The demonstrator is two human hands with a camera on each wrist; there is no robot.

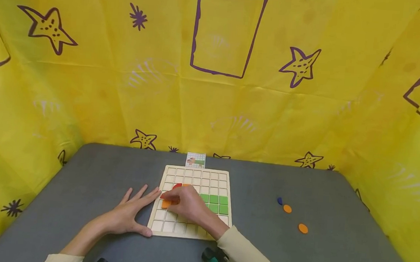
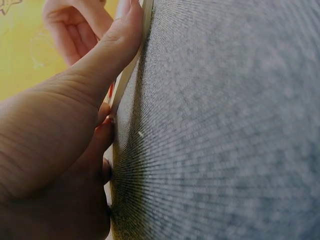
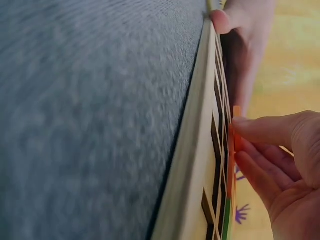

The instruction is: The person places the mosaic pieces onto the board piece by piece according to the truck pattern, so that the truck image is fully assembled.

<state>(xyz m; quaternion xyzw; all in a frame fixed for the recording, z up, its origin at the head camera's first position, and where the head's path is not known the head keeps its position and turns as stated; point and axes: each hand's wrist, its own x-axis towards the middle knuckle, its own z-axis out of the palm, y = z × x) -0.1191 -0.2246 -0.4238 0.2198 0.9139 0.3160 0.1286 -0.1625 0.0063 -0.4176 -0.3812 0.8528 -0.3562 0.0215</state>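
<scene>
A wooden grid board (image 1: 158, 225) lies on the table, with green square tiles (image 1: 213, 203) in its right part and a red piece (image 1: 177, 185) farther left. My left hand (image 1: 125, 215) lies along the board's left side, fingers spread; its thumb touches the near left corner and its fingertips reach the left edge. Over the left half of the grid, my right hand (image 1: 191, 203) pinches an orange tile (image 3: 237, 125) between thumb and fingers. The tile stands just at the board's surface. Part of the coloured rows is hidden under the right hand.
A small printed pattern card (image 1: 195, 160) lies behind the board. To the right on the grey table (image 1: 260, 242) are two orange discs (image 1: 302, 228) and a dark blue piece (image 1: 280, 200). Yellow patterned cloth (image 1: 219, 107) hangs around the table's back and sides.
</scene>
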